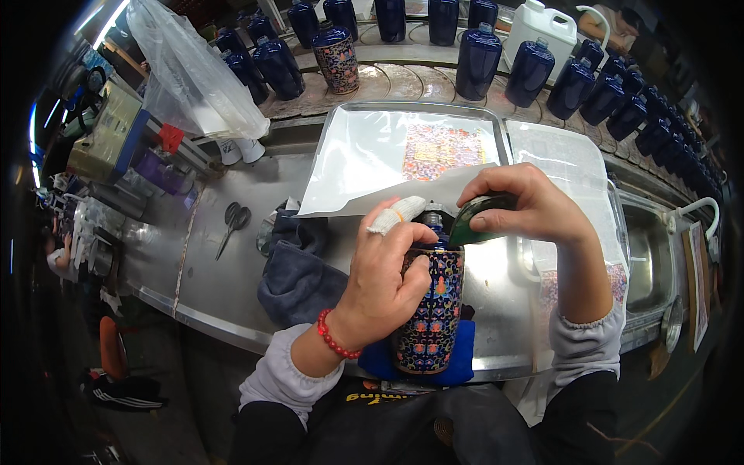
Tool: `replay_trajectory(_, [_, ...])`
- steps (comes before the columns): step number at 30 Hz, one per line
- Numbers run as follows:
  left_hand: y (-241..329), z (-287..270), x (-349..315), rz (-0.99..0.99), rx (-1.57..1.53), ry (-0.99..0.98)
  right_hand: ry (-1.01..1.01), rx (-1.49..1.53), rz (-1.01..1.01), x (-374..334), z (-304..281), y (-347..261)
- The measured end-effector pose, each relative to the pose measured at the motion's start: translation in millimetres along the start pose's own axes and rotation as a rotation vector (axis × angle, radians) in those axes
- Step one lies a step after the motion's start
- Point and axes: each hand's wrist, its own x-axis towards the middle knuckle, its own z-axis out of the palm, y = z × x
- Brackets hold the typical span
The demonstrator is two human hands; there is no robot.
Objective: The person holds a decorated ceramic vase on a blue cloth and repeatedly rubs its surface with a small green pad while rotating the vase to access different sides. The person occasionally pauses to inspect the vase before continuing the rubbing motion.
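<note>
In front of me a dark blue bottle (435,314), covered in a colourful floral pattern, stands upright on a folded blue cloth (459,350). My left hand (380,291) is curled against its upper side and shoulder, fingers at the top edge of the pattern. White fabric held by a yellow band wraps one left finger. Between the thumb and fingers of my right hand (535,203) is a dark green, rounded flat scraper (474,223), its edge close to the bottle's shoulder beside the neck. Whether the scraper touches the bottle I cannot tell.
A metal tray (333,128) beyond my hands holds white sheets and a patterned decal sheet (446,151). Scissors (231,225) and a grey-blue cloth (298,275) lie left. Several blue bottles (477,66) and a white jug (539,35) line the back. A sink (651,248) is right.
</note>
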Motion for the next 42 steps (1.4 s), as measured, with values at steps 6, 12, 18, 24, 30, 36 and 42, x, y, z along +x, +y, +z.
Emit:
replay_trajectory(6, [0.1,0.1,-2.1,0.008,-0.001,0.022,-0.052,0.024,-0.036,6.8,-4.6,0.4])
replay_trajectory(12, [-1.9,1.9,-4.1,-0.007,-0.031,0.029,-0.11,0.043,-0.042,13.4,-4.4,1.7])
replay_trajectory(18, [-0.8,1.9,-3.9,0.018,0.003,0.006,-0.163,0.098,-0.068,20.5,0.1,4.1])
replay_trajectory(24, [7.5,8.8,2.7,0.078,0.165,0.033,-0.092,0.099,-0.085,7.3,-0.5,5.0])
replay_trajectory(30, [12.8,14.8,8.7,0.124,0.385,0.008,0.122,0.067,-0.114,-19.9,5.2,8.4])
replay_trajectory(36, [15.9,20.5,9.6,0.152,0.399,0.013,0.184,0.05,-0.085,-24.8,10.1,11.3])
replay_trajectory(42, [19.4,21.0,5.5,0.145,0.361,-0.008,0.001,0.029,-0.06,-6.0,3.5,5.6])
